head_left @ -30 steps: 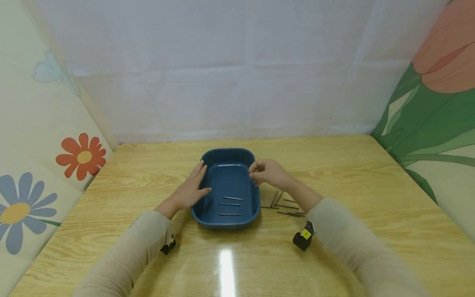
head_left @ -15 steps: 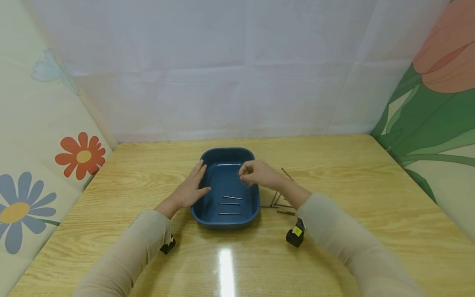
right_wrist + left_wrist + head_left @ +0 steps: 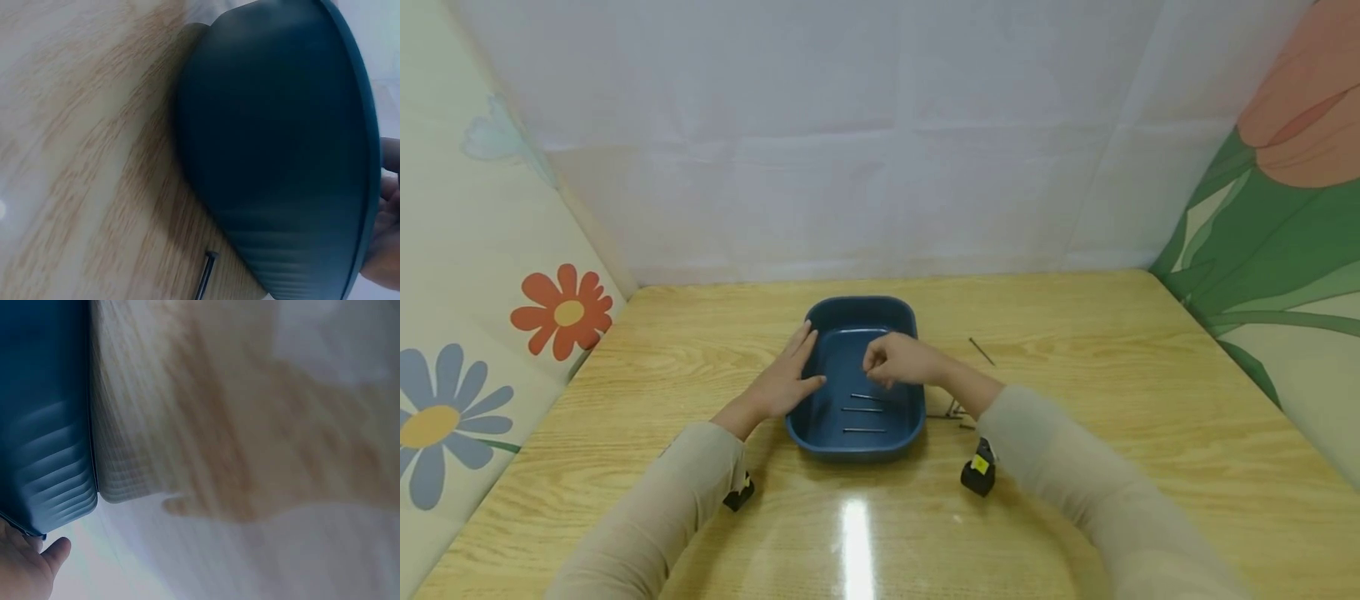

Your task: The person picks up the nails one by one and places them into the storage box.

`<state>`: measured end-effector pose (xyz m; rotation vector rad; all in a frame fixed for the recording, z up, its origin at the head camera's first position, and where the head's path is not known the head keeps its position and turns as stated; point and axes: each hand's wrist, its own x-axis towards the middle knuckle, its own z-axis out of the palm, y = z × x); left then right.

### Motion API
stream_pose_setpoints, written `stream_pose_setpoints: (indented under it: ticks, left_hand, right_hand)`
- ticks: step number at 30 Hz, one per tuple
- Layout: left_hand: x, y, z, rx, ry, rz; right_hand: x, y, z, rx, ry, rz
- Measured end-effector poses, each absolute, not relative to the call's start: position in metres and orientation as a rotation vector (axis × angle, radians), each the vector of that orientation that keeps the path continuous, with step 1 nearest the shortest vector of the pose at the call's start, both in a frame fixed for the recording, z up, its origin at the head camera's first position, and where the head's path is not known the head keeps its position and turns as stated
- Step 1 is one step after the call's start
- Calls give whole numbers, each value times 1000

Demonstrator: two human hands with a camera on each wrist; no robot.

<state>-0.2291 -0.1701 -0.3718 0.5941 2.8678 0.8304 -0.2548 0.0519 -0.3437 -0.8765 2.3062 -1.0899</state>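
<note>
A dark blue tray (image 3: 856, 457) with rounded corners stands on the wooden table. My left hand (image 3: 782, 383) lies against its left side, fingers spread along the rim and thumb over the edge. Above the tray's inside, my right hand (image 3: 904, 360) has its thumb and fingertips pinched together on a nail, which the fingers almost wholly hide. Three nails (image 3: 863, 431) lie on the tray floor below that hand. In the right wrist view, the tray wall (image 3: 275, 144) covers most of the right fingers (image 3: 389, 187).
Several loose nails (image 3: 943, 417) lie right of the tray, partly under the right forearm. Farther back lies a single nail (image 3: 981, 351). Black wrist cameras (image 3: 977, 475) hang under both sleeves. A white cloth (image 3: 880, 167) closes off the table's back.
My right hand has moved left and slightly toward me, from the tray's right rim to over its middle. The far nail on the table has come into view. My left hand stays put.
</note>
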Motion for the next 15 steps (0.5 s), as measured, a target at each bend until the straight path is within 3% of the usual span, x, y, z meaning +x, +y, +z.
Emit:
stream_pose_setpoints:
  ticks: [15]
  left_hand:
    - [-229, -171, -371, 620, 2855, 849]
  right_hand:
    - [-255, 26, -354, -839, 2275, -857]
